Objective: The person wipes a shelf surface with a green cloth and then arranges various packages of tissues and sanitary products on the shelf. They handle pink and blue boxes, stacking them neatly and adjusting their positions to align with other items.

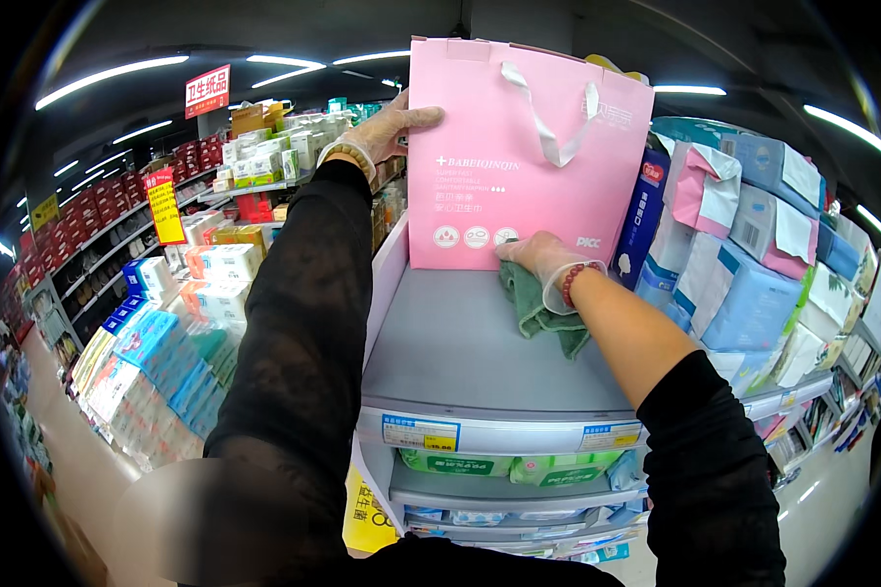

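A large pink cardboard gift box (484,147) with white ribbon handles stands upright on the grey metal shelf (455,337). My left hand (393,128), in a clear thin glove, is at the box's left edge, its thumb on the front face and its other fingers partly hidden behind. My right hand (539,257), also in a clear glove, holds a green cloth (532,301) against the shelf by the box's lower right front. The cloth hangs loosely below the palm; the right fingertips are partly hidden.
Right of the box stand a dark blue pack (640,213) and stacked light blue packs (752,293). Green packs (459,462) lie on the shelf below. Stacked tissue packs (169,345) stand across the aisle at left. Price labels (421,433) line the shelf edge.
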Motion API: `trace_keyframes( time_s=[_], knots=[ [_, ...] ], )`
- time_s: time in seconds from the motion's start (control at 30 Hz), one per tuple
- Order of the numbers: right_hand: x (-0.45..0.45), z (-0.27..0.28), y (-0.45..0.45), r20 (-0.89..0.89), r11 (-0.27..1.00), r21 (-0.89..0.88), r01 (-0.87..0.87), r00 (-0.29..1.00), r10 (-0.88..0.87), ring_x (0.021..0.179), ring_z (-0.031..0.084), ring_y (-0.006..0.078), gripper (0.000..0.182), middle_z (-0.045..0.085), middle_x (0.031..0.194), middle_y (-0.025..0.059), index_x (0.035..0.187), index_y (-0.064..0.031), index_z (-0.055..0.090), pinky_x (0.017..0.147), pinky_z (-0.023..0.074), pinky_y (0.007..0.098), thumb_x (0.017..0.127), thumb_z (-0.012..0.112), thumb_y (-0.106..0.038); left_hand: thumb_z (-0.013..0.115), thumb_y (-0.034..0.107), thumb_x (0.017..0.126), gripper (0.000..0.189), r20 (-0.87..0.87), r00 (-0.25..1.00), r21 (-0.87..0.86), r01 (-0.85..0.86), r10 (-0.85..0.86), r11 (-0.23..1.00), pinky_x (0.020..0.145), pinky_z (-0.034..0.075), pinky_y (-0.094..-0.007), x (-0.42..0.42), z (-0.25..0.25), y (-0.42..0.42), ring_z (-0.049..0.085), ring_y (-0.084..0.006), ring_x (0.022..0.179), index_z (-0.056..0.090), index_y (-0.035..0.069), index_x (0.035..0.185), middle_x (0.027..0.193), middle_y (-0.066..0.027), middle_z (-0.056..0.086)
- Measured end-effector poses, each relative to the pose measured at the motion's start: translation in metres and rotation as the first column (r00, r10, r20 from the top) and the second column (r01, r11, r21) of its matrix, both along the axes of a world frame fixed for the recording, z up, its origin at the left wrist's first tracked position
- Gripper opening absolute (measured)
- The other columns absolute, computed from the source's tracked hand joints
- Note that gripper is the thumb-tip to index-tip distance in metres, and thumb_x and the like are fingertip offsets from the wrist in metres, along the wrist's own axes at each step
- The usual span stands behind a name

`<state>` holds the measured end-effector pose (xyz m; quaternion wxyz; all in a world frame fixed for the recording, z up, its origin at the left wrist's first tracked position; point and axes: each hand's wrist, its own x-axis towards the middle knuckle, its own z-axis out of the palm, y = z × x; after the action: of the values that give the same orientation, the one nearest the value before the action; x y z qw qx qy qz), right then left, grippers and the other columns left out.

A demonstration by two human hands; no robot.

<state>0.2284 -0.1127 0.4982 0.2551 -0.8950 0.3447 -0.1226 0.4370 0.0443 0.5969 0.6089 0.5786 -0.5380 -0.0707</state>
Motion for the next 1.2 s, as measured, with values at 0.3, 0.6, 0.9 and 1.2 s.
trace_keyframes(
  time_s=[0.3,0.6,0.9,1.2],
  knots=[
    [0.022,-0.003,-0.007,-0.023,0.997,-0.049,-0.062,0.998,0.061,0.113,0.061,0.0330,0.053,0.063,0.120,0.0206,0.116,-0.0002,0.065,0.096,0.0456,0.0402,0.084,0.063,-0.042,0.075,0.036,0.078,0.084,-0.120,0.991,-0.096,0.052,-0.064,0.994,0.106,0.032,-0.0471,0.004,0.004,-0.010,0.042,-0.0287,0.130,0.032,0.008,0.145,0.136,-0.0142,0.046],
    [0.013,-0.004,-0.014,-0.062,0.991,-0.132,0.036,0.997,-0.045,0.113,0.060,0.0355,0.058,0.062,0.120,0.0224,0.116,0.0008,0.064,0.097,0.0448,0.0399,0.084,0.063,-0.047,0.078,0.055,0.069,0.117,0.096,0.911,-0.465,-0.315,0.401,0.827,0.117,0.017,-0.0461,-0.018,0.038,-0.012,0.014,-0.0386,0.146,0.012,0.011,0.154,0.156,-0.0237,0.012],
    [-0.003,-0.009,-0.059,-0.106,0.971,-0.174,0.165,0.977,-0.185,0.119,0.056,0.0411,0.064,0.060,0.125,0.0244,0.121,0.0004,0.062,0.102,0.0414,0.0455,0.084,0.060,-0.052,0.073,0.040,0.079,0.075,0.640,0.519,-0.296,-0.514,0.566,0.805,0.110,0.036,-0.0389,-0.026,0.071,-0.018,0.040,-0.0323,0.134,0.042,0.019,0.144,0.147,-0.0135,0.039],
    [-0.017,-0.019,-0.067,-0.054,0.950,-0.311,0.002,0.998,-0.020,0.100,0.066,0.0352,0.055,0.067,0.105,0.0240,0.104,0.0008,0.069,0.090,0.0491,0.0406,0.082,0.061,-0.049,0.067,0.028,0.079,0.073,0.695,0.314,-0.299,-0.692,0.647,0.657,0.107,0.038,-0.0473,-0.048,0.071,-0.025,0.041,-0.0326,0.134,0.037,0.024,0.145,0.150,-0.0104,0.036]
  ],
)
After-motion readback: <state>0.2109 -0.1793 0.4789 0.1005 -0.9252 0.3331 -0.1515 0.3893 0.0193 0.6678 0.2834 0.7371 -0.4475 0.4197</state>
